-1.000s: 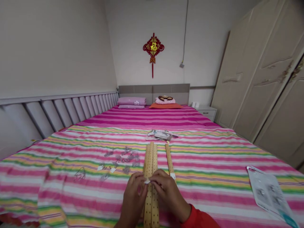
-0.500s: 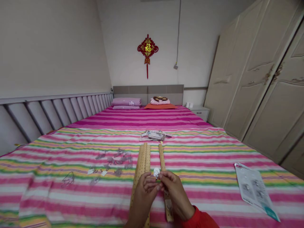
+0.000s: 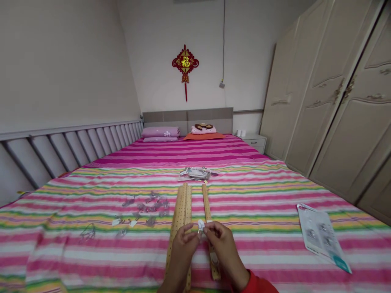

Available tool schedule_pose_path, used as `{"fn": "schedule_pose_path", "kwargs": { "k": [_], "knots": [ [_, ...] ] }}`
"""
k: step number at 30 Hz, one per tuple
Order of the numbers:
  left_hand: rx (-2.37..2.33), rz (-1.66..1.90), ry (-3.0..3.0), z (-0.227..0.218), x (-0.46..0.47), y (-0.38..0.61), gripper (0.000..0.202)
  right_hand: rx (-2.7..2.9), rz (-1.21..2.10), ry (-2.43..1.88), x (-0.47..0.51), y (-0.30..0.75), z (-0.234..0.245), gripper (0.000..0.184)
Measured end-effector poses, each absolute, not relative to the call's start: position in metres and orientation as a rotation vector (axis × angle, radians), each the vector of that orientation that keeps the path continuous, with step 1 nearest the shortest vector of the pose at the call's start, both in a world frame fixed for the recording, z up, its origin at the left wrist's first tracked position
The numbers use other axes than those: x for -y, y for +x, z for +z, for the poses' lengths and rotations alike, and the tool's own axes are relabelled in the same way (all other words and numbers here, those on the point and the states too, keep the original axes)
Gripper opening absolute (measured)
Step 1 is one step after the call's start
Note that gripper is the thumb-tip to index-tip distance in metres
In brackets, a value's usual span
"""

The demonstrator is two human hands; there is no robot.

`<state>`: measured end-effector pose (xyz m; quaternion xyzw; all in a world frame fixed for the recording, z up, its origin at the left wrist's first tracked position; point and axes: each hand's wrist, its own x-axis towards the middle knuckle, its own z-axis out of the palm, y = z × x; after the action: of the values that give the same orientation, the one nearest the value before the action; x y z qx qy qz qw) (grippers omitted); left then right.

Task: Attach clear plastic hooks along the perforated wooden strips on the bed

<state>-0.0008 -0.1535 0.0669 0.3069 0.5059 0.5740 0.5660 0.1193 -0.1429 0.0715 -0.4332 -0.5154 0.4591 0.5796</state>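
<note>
A small white round adhesive hook [image 3: 200, 224] with a shiny metal part is pinched between the thumb and fingers of my right hand [image 3: 224, 246]. My left hand [image 3: 183, 249] meets it from the left, thumb and a fingertip closed at its lower edge, with the index finger raised. Below my left hand lie long perforated wooden strips [image 3: 181, 203], side by side. A narrower wooden strip [image 3: 206, 203] runs under my right hand, and a pale round piece [image 3: 214, 259] sits on its near part.
Small clear plastic packets [image 3: 155, 203] are scattered on the striped bedsheet [image 3: 122, 260] to the left, near a thin tangled loop [image 3: 88, 232]. A blister card of hooks [image 3: 324, 236] lies at right. Beyond the strips rests a clear bag [image 3: 197, 173]. A bed rail [image 3: 70, 142] borders the left.
The white hook has turned from facing me to more edge-on between my fingers. My left fingers have spread slightly, and the view has shifted a little.
</note>
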Motion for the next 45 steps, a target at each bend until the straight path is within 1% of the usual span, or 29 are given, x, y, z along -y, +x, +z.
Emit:
{"fn": "schedule_pose_path", "kwargs": {
  "k": [2, 4, 7, 9, 12, 16, 18, 21, 25, 26, 29, 31, 33, 38, 42, 45],
  "knots": [
    [-1.170, 1.304, 0.620, 0.067, 0.155, 0.000, 0.050, 1.389, 0.803, -1.060, 0.147, 0.121, 0.070, 0.013],
    [-1.125, 1.308, 0.579, 0.068, 0.157, 0.001, 0.042, 1.594, 0.447, -1.068, 0.153, 0.122, 0.069, 0.018],
    [-1.085, 1.343, 0.593, 0.073, 0.161, 0.002, 0.038, 1.807, -0.037, -1.015, 0.160, 0.122, 0.069, 0.026],
    [-1.099, 1.343, 0.659, 0.078, 0.162, 0.001, 0.036, 1.862, -0.226, -1.000, 0.164, 0.122, 0.071, 0.027],
    [-1.139, 1.376, 0.879, 0.086, 0.162, -0.006, 0.032, 1.901, -0.302, -1.009, 0.168, 0.123, 0.075, 0.026],
    [-1.180, 1.367, 1.112, 0.091, 0.160, -0.019, 0.027, 1.917, -0.284, -0.972, 0.174, 0.127, 0.077, 0.027],
    [-1.154, 1.336, 1.166, 0.090, 0.159, -0.023, 0.023, 1.914, -0.186, -0.957, 0.176, 0.129, 0.076, 0.027],
    [-1.106, 1.291, 1.210, 0.089, 0.158, -0.025, 0.020, 1.855, 0.199, -0.974, 0.175, 0.132, 0.074, 0.022],
    [-1.146, 1.261, 1.294, 0.091, 0.149, -0.017, 0.021, 1.541, 0.773, -1.076, 0.161, 0.136, 0.070, 0.009],
    [-1.154, 1.255, 1.324, 0.092, 0.144, -0.014, 0.022, 1.442, 0.890, -1.085, 0.156, 0.137, 0.069, 0.010],
    [-1.143, 1.253, 1.371, 0.095, 0.127, -0.005, 0.024, 1.188, 1.129, -1.046, 0.140, 0.140, 0.066, 0.024],
    [-1.118, 1.252, 1.360, 0.096, 0.115, -0.001, 0.029, 1.107, 1.179, -1.026, 0.131, 0.144, 0.066, 0.030],
    [-1.104, 1.208, 1.357, 0.096, 0.107, 0.001, 0.035, 1.093, 1.184, -1.029, 0.124, 0.149, 0.066, 0.030],
    [-1.137, 1.096, 1.318, 0.089, 0.108, 0.003, 0.026, 1.115, 1.151, -1.046, 0.114, 0.160, 0.071, 0.026],
    [-1.162, 1.095, 0.998, 0.077, 0.117, 0.009, 0.031, 1.107, 1.091, -1.052, 0.112, 0.161, 0.075, 0.028],
    [-1.076, 1.144, 0.653, 0.069, 0.122, 0.014, 0.029, 1.018, 1.068, -1.078, 0.115, 0.157, 0.071, 0.029]
  ]
}}
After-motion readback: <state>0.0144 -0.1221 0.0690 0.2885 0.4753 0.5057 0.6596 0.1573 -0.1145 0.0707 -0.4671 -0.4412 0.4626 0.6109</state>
